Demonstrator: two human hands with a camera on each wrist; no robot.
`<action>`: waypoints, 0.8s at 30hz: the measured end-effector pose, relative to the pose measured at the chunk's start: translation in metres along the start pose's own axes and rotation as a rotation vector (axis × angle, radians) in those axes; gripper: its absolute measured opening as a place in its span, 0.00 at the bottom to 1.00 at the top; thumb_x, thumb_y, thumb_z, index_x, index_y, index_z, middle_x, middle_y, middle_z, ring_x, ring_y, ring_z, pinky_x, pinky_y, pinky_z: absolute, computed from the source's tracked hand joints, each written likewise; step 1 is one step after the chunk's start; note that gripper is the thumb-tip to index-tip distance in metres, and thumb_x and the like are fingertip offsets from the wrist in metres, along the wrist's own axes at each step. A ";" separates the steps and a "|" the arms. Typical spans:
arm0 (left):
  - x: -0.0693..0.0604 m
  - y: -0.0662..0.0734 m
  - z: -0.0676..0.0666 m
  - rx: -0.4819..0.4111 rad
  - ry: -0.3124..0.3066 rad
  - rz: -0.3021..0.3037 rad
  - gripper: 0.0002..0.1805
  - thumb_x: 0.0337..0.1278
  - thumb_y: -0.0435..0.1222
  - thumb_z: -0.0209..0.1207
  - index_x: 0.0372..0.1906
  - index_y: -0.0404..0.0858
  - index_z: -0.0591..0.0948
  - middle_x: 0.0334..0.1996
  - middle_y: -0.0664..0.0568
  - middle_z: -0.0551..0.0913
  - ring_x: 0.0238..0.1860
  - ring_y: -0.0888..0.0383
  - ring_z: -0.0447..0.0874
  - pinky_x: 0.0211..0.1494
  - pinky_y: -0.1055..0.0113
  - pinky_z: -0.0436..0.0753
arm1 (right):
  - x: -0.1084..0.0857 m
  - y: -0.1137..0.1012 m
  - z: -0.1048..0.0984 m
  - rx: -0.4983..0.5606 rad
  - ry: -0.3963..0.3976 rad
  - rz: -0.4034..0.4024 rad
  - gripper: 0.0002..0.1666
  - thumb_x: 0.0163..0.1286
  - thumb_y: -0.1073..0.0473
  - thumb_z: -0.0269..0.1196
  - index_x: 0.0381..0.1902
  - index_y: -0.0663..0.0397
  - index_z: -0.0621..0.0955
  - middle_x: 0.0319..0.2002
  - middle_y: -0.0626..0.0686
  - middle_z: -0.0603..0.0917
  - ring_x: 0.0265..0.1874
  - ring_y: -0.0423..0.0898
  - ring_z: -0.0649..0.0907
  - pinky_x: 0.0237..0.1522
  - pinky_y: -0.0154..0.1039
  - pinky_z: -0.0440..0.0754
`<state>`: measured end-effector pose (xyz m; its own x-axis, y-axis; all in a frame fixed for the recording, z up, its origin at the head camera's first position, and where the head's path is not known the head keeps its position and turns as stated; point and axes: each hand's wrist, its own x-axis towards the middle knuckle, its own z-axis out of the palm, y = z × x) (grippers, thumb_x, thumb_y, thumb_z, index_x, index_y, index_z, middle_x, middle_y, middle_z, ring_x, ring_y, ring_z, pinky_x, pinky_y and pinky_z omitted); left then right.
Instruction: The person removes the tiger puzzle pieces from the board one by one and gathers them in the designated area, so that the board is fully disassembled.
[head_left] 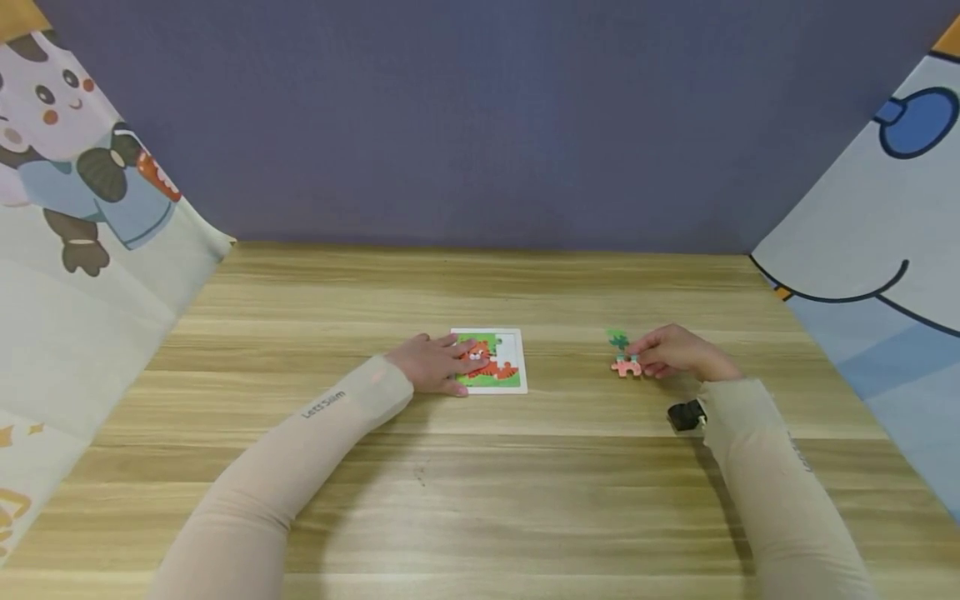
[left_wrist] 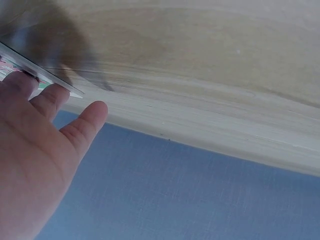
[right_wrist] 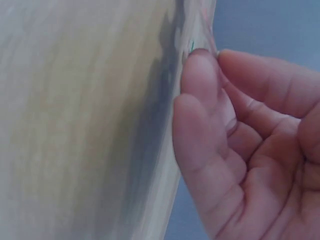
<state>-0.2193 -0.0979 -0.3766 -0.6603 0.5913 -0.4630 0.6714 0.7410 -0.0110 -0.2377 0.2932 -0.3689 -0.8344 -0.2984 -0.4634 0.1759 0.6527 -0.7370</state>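
Note:
My left hand [head_left: 433, 364] rests with spread, straight fingers on a jigsaw puzzle in a white frame [head_left: 523, 379]. The puzzle shows an orange cartoon animal on green, and its upper right part is bare white. In the left wrist view, the fingers [left_wrist: 82, 127] reach over the frame's edge. Off to the right, my right hand [head_left: 681, 352] pinches a pink puzzle piece [head_left: 624, 367] between thumb and fingertips. The right wrist view shows this piece only as a blurred pink sliver at the fingertips. Just behind it lies a green puzzle piece [head_left: 618, 338].
Everything lies on a wood-grain table [head_left: 465, 508]. A dark blue-grey panel [head_left: 480, 125] stands along its back edge, with cartoon-printed sheets at the left [head_left: 135, 275] and right [head_left: 840, 225]. A small black device [head_left: 686, 415] sits by the right wrist.

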 end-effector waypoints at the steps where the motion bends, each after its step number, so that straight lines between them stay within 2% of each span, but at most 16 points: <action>1: 0.001 0.001 -0.001 0.000 -0.003 -0.003 0.37 0.66 0.60 0.43 0.76 0.58 0.49 0.77 0.54 0.44 0.75 0.49 0.41 0.71 0.45 0.54 | 0.000 0.001 -0.001 -0.002 0.000 0.000 0.23 0.67 0.67 0.57 0.57 0.77 0.73 0.25 0.45 0.82 0.25 0.38 0.80 0.29 0.35 0.81; 18: -0.002 0.002 -0.001 0.023 0.007 0.004 0.37 0.67 0.59 0.44 0.76 0.56 0.51 0.76 0.52 0.46 0.75 0.47 0.44 0.69 0.44 0.57 | 0.001 -0.002 0.001 -0.023 -0.013 0.032 0.23 0.67 0.68 0.55 0.58 0.79 0.72 0.25 0.46 0.81 0.25 0.39 0.80 0.31 0.35 0.81; 24: -0.002 0.002 -0.002 0.018 0.003 -0.001 0.37 0.67 0.60 0.43 0.76 0.58 0.50 0.76 0.53 0.45 0.75 0.48 0.44 0.70 0.44 0.57 | 0.002 -0.001 0.000 -0.028 0.011 0.027 0.23 0.66 0.68 0.56 0.56 0.77 0.73 0.26 0.46 0.81 0.25 0.39 0.80 0.31 0.36 0.81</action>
<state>-0.2171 -0.0971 -0.3743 -0.6620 0.5917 -0.4600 0.6766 0.7358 -0.0272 -0.2393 0.2918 -0.3694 -0.8350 -0.2730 -0.4778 0.1842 0.6796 -0.7101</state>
